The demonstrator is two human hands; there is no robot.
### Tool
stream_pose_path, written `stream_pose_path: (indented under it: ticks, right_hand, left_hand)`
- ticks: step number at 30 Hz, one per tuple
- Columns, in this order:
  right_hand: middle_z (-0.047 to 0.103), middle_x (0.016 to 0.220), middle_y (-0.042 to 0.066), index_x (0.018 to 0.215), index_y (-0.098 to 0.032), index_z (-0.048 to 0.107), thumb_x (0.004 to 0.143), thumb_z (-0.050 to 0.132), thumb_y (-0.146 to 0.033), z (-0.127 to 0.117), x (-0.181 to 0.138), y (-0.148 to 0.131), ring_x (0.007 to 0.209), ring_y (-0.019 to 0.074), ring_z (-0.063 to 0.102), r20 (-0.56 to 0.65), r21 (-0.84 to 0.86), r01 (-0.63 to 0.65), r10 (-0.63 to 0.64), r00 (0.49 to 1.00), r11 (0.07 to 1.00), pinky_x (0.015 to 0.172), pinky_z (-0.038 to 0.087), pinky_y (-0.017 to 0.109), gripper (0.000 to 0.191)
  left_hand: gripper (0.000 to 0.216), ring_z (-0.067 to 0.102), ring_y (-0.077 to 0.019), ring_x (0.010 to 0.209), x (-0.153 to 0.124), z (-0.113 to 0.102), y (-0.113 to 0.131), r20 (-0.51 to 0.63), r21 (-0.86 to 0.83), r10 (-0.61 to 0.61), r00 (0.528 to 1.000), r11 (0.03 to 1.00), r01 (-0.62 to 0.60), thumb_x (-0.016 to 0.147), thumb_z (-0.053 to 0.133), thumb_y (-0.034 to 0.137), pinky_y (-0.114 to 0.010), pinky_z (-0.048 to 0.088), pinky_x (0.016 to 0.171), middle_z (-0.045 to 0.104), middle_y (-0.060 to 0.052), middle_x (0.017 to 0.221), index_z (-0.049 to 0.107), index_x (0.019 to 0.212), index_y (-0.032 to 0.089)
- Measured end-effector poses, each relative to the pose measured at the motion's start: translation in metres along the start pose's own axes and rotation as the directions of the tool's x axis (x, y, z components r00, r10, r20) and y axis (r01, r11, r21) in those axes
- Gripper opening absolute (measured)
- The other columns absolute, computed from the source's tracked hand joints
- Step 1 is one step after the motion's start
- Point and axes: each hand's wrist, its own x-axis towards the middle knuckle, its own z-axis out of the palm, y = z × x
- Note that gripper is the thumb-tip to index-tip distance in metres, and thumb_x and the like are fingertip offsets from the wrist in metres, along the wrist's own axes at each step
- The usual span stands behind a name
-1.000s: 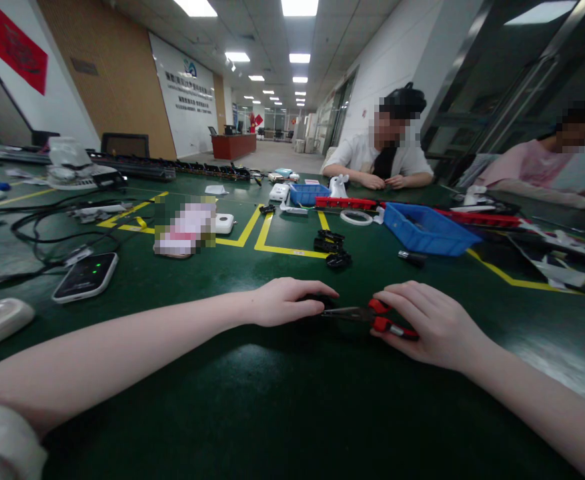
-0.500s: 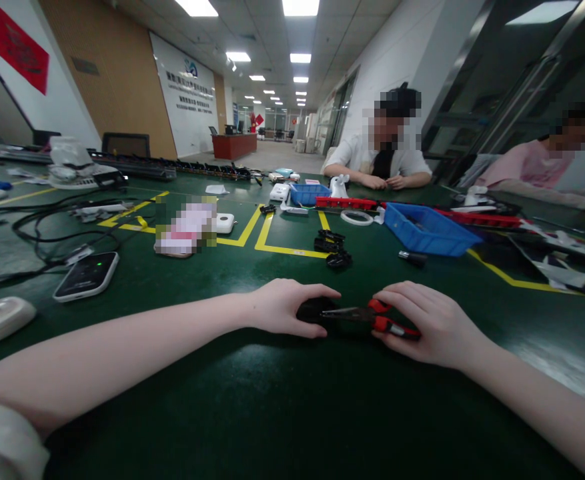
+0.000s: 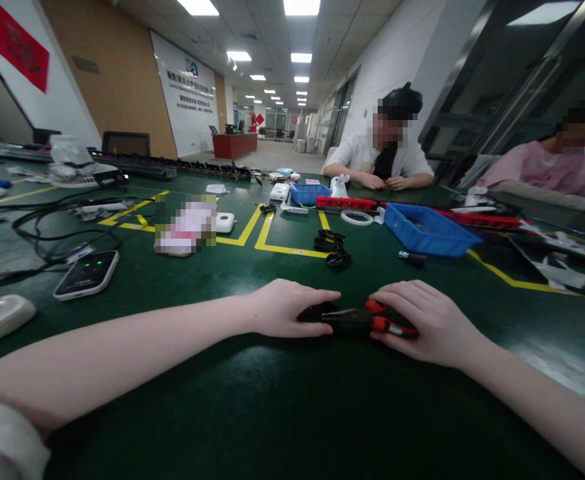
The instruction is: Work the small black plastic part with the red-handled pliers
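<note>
My right hand (image 3: 429, 323) is closed around the red handles of needle-nose pliers (image 3: 355, 315), whose jaws point left. The tips of the jaws lie at a small black part (image 3: 312, 312); whether they grip it, I cannot tell. Around that part curve the thumb and fingers of my left hand (image 3: 285, 308), which holds it low over the green table. Its shape is dark and partly hidden by the fingers. Beyond my hands lie several black plastic pieces (image 3: 333, 247) in a loose cluster, with a short black cylinder (image 3: 412, 259) to their right.
A blue bin (image 3: 427, 230) stands at the right, a smaller blue bin (image 3: 310, 195) farther back. At left are a black-faced device (image 3: 87, 275), a white rounded object (image 3: 3, 317), black cables (image 3: 37, 233) and a phone (image 3: 185, 230). Two people sit across the table (image 3: 282, 413).
My left fingers have straightened a little, and less of the black part shows. The pliers have shifted very slightly left. The device at left shows two green lights instead of one.
</note>
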Motion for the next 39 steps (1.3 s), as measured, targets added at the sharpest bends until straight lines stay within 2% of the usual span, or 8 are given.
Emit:
stream_pose_path:
  ticks: [5,11,18,39]
  right_hand:
    - [0.071,0.101,0.012,0.115,-0.016,0.058,0.089,0.063,-0.037,-0.0003,0.0017,0.0007,0.09,0.0256,0.068,-0.008,-0.003,0.011,-0.011,1.0,1.0,0.078,0.053,0.039,0.034]
    - [0.071,0.107,0.015,0.12,-0.014,0.057,0.091,0.061,-0.04,0.0002,0.0019,0.0016,0.101,0.0294,0.067,-0.021,-0.08,0.065,-0.067,0.998,0.995,0.088,0.05,0.045,0.039]
    - [0.072,0.101,0.014,0.116,-0.012,0.058,0.092,0.06,-0.041,0.0006,0.0006,0.0029,0.092,0.0276,0.068,-0.023,-0.117,0.075,-0.078,0.997,0.99,0.089,0.046,0.045,0.038]
    - [0.071,0.097,0.012,0.111,-0.013,0.058,0.094,0.056,-0.042,0.0,0.0014,0.0021,0.088,0.0255,0.066,0.009,-0.081,0.084,-0.083,0.996,0.993,0.09,0.042,0.043,0.033]
  left_hand:
    - [0.058,0.071,-0.0237,0.099,0.0001,-0.0002,-0.0005,0.008,-0.003,0.031,0.999,1.0,-0.031,0.096,0.057,0.044,-0.028,0.051,0.082,0.07,-0.012,0.123,0.048,0.144,0.013]
    - [0.053,0.071,-0.0229,0.098,0.0001,0.0001,-0.0012,0.015,-0.004,0.046,0.999,0.999,-0.046,0.097,0.056,0.045,-0.027,0.051,0.082,0.072,-0.01,0.119,0.052,0.14,0.015]
    - [0.05,0.071,-0.0219,0.098,0.0001,-0.0001,-0.0012,0.013,-0.008,0.063,0.998,0.998,-0.063,0.096,0.057,0.044,-0.027,0.052,0.081,0.071,-0.008,0.121,0.053,0.137,0.016]
    - [0.047,0.07,-0.0221,0.102,-0.0004,-0.0001,-0.002,0.019,-0.029,0.049,0.999,0.998,-0.048,0.098,0.055,0.042,-0.028,0.052,0.083,0.07,-0.008,0.124,0.052,0.137,0.018]
